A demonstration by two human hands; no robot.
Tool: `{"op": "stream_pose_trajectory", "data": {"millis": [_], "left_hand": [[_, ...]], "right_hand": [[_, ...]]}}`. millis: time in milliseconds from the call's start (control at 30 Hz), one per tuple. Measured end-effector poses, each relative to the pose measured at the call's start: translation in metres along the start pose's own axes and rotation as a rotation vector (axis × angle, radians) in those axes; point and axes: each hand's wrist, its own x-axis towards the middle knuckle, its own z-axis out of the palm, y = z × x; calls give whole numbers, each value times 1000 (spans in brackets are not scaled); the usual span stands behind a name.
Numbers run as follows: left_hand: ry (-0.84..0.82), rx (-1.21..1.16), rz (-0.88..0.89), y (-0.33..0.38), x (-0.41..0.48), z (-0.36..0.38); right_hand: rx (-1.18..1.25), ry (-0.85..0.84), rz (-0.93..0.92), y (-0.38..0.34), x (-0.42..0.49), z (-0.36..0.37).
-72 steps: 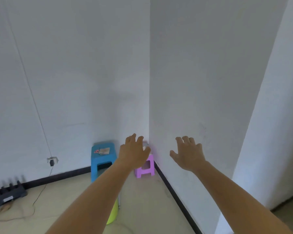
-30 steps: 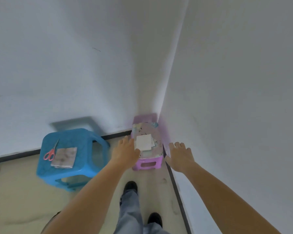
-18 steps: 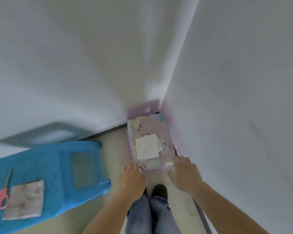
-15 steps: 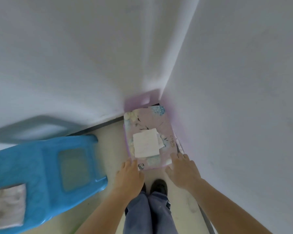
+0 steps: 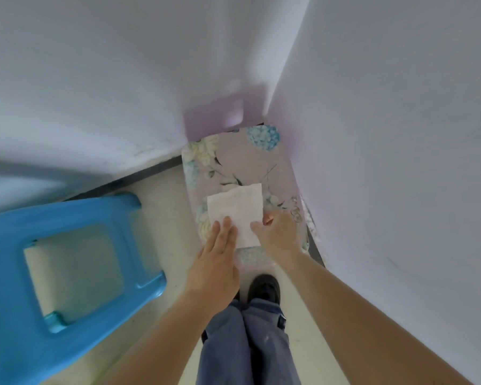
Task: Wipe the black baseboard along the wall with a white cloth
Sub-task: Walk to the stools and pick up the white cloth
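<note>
Cloth (image 5: 235, 211): white, a flat square, lying on the flowered top of a pink stool (image 5: 233, 162) at the centre of the frame, in the corner where two white walls meet. Left hand (image 5: 218, 262): fingers (image 5: 225, 226) straight and together, tips resting on the cloth's lower left corner, gripping nothing. Right hand (image 5: 279, 237): thumb and a curled finger (image 5: 267, 219) appear to pinch the cloth's right edge; the remaining fingers are hidden beneath the hand. Baseboard (image 5: 139, 176): black strip at the foot of the wall, running from centre left toward the corner, with a second short stretch showing right of centre, just beside the right wrist; the pink stool stands against it and hides the corner part. Blue stool (image 5: 75, 273): lower left, near the pink one but apart from it. Shoe (image 5: 264, 287): bottom centre, just short of the pink stool. Risks, as judged: the pinch takes only an edge, so the cloth may unfold and trail on lifting, or drag off onto the floor (image 5: 172, 218) if the left fingertips press down while the right hand pulls. The pink stool looks light and sits close to the feet, so a nudge could tip it. It also blocks the corner; wiping round it would likely leave that stretch untouched. The blue stool crowds the left stretch, where an arm or knee may strike it. A loose cloth may smear grime onto the white wall above the strip.
</note>
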Motion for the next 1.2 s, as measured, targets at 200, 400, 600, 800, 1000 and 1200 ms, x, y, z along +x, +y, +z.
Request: {"op": "stream_pose_trajectory", "data": {"millis": [200,400,600,800,1000,1200], "left_hand": [[35,-606,-231,16,-11,-54],[-21,-1398,-581,65,-64,-143],[-265,-1579,-312,114,-161,-209],[-181,-1318,-28,173,-252,-269],[-304,-855,381,248,-327,-265],[-570,-486,696,340,-417,-190]], "right_hand": [[326,-84,66,-19,-44,-27],[761,-179,210,-57,-136,-118],[1008,-69,134,-90,-251,-196],[959,421,54,-87,-387,-232],[1014,795,74,-30,-509,-238],[1132,1088,112,70,-627,-212]]}}
